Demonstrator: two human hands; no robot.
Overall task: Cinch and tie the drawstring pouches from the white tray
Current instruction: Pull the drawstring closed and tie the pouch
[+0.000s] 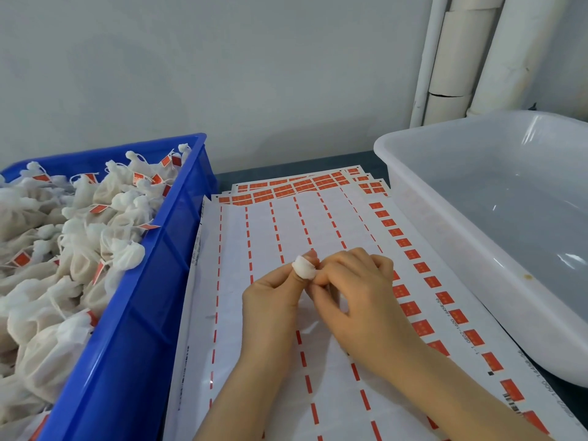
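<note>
- Both hands meet over the centre of the label sheets (286, 224), above the table surface.
- Left hand (270, 300): fingers curled in, thumb up; a small white wrap (304, 266) sits round the thumb tip. Can't tell if it's a bandage, tape or bit of cloth.
- Right hand (359, 291): fingers bent and bunched, tips pressed vs. the left thumb right at the wrap. Looks like a pinch on the wrap, but the contact pt is partly hidden, so can't tell what exactly it grips.
- No pouch visible in either hand.
- White tray (413, 198) at right, near the wall: translucent plastic; the inside that shows holds no pouches. Its near end runs out of frame.
- Blue bin (152, 297) at left, piled w/ white drawstring pouches (79, 249); necks gathered, strings showing, many w/ small red tags (98, 209). One pouch bulges over the bin's right rim.
- Label sheets lie between bin and tray, several stacked and fanned at the far end; white backing w/ red dashed columns, rows of red stickers left along the top and right edges, tiny print along the right margin – too small to read.
- White pipes (458, 58) run up the wall behind the tray, top right.
- Forearms bare, coming in from the bottom edge.
</note>
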